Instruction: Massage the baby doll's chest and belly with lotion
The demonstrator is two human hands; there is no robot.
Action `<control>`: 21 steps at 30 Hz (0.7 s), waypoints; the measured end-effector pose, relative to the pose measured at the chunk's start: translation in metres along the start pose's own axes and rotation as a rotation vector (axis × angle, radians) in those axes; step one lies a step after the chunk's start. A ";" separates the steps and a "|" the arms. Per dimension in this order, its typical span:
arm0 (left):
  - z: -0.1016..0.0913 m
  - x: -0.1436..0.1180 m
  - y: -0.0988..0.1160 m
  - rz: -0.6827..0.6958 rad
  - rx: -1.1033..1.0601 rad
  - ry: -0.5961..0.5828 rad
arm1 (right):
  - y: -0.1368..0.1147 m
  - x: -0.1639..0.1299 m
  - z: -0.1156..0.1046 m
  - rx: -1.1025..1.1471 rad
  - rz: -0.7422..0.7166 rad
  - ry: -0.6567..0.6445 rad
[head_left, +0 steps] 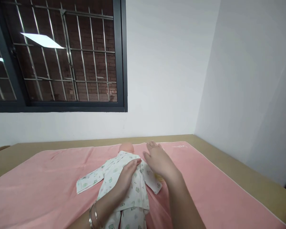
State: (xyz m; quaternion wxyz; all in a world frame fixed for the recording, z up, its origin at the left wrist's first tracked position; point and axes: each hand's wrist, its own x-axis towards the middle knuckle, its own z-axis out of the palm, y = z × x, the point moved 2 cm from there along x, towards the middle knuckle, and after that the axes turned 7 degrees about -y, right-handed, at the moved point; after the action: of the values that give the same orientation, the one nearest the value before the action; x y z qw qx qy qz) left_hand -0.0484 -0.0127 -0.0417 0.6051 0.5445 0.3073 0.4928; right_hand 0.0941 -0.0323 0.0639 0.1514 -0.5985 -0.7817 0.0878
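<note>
A bald baby doll (126, 147) in a white printed top (113, 178) and matching trousers (133, 218) lies lengthwise before me, head away from me. Its face does not show. One long sleeve (90, 181) stretches out to the left, while the other sleeve (150, 178) angles down to the right. My left hand (128, 176) rests on the top, fingers extended and close together, holding nothing. Just right of the doll's shoulder, my right hand (157, 159) is open with fingers stretched out. Something yellowish (158, 176) shows partly behind my right wrist; its kind is unclear.
A pink sheet (50, 181) with light edging and a few creases lies under the doll. It covers much of a tan surface (259, 181). White walls (166, 70) stand behind and to the right. A dark-framed window (122, 63) with metal bars is at upper left.
</note>
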 end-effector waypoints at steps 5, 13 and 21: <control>0.046 0.039 0.021 -0.234 -0.545 -0.046 | 0.039 -0.002 -0.012 0.021 0.149 -0.073; 0.070 0.076 0.011 -0.348 -0.600 0.171 | 0.037 0.001 -0.009 -0.045 0.198 -0.204; 0.071 0.069 0.010 -0.455 -0.706 0.131 | 0.040 0.009 -0.004 -0.261 0.147 -0.189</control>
State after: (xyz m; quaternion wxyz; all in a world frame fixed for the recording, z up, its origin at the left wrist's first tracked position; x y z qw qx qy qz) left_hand 0.0358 0.0253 -0.0057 0.8271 0.1894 0.2699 0.4553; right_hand 0.1298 -0.0128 0.0565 -0.0088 -0.6576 -0.7515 0.0521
